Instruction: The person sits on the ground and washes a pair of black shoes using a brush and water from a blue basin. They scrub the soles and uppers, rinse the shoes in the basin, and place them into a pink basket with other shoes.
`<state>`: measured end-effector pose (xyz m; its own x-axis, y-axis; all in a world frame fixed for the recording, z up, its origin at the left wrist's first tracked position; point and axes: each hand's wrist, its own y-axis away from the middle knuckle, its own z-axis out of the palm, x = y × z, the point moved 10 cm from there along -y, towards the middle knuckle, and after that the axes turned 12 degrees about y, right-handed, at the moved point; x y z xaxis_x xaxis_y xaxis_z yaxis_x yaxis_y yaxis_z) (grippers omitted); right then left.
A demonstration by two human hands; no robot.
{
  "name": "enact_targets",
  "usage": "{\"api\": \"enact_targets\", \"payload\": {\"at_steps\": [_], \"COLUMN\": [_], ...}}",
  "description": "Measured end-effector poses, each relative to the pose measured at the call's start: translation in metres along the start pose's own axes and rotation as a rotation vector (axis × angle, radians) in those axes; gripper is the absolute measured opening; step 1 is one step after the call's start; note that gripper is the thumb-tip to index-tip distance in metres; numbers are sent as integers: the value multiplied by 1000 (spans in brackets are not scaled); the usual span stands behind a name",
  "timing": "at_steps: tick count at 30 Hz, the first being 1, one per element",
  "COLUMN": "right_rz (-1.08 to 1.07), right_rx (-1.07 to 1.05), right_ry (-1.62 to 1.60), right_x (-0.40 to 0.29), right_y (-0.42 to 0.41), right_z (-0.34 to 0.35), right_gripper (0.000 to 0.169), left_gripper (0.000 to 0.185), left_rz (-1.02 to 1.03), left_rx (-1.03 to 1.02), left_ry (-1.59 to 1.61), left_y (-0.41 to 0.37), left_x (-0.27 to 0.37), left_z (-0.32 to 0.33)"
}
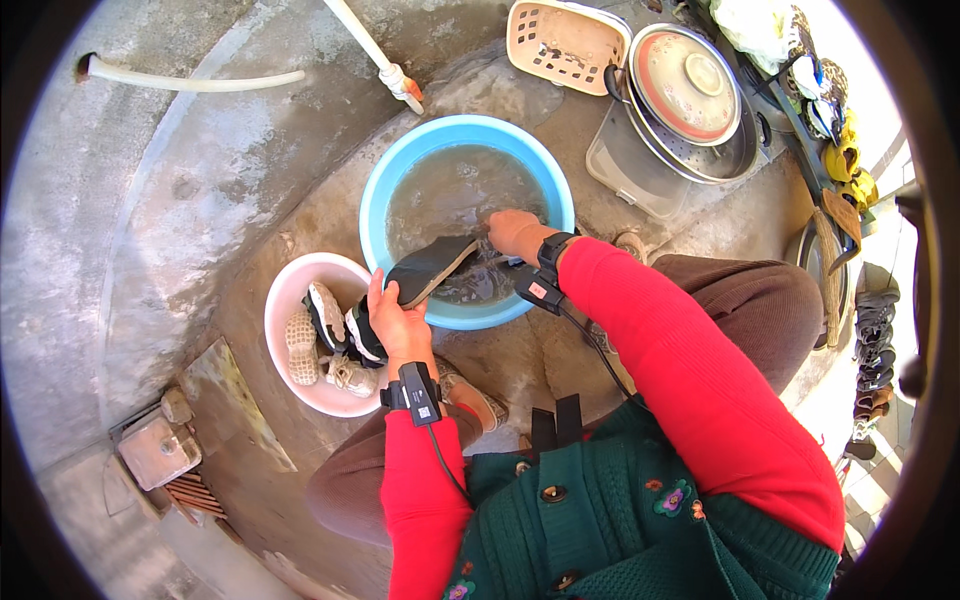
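A light-blue plastic basin of murky water stands in front of me. My left hand holds one end of a dark shoe insole or sole with a pale edge, tilted over the basin's near left rim. Close to the insole's far end, my right hand is low over the water, its fingers bent; whether it grips anything cannot be told. To the left, a pink basin contains several shoes, among them a sneaker with a dark upper and a pale sole lying sole-up.
A white pipe with a tap end reaches down behind the basin. At the upper right are a peach plastic basket, a steel pot with a patterned lid and a clear plastic box. More shoes line the right side.
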<state>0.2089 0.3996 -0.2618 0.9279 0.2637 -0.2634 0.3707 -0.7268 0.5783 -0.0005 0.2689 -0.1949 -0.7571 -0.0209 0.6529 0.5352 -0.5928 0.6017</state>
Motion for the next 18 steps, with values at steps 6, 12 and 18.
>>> {"api": "enact_targets", "payload": {"at_steps": [6,12,18], "right_rz": [-17,-82,-425], "right_rx": [169,308,350], "right_ry": [-191,-201,-198], "right_x": [-3,-25,-88], "right_y": [41,83,90], "right_z": [-47,-94,-92], "right_gripper": [46,76,95], "left_gripper": [29,27,31], "left_rz": [58,103,-9], "left_rx": [-16,1,25], "left_ry": [32,31,-1], "left_y": [4,15,34], "left_x": [37,38,16], "left_z": [15,25,36]}}
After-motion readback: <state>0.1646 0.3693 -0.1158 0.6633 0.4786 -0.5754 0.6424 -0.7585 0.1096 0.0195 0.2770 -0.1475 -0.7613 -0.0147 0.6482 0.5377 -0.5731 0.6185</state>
